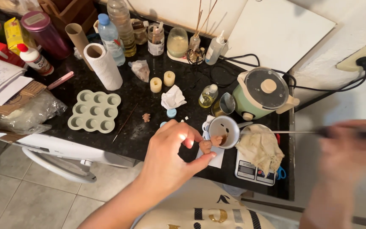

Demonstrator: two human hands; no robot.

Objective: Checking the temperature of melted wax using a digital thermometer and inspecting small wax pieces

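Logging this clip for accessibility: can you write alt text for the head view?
A person's left hand pinches a small tan bear-shaped figure over a dark stone counter, beside a small white metal cup. The blurred right hand holds a thin dark-handled stick. Nearby are a pale green round-cavity silicone mould and a mint-green lidded mini cooker.

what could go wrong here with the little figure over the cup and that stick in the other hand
1. The left hand pinches the small tan figure by its fingertips at the metal cup; it could slip in.
2. The right hand is blurred, swinging a thin tool above the cloth and scale; it might knock the cup.
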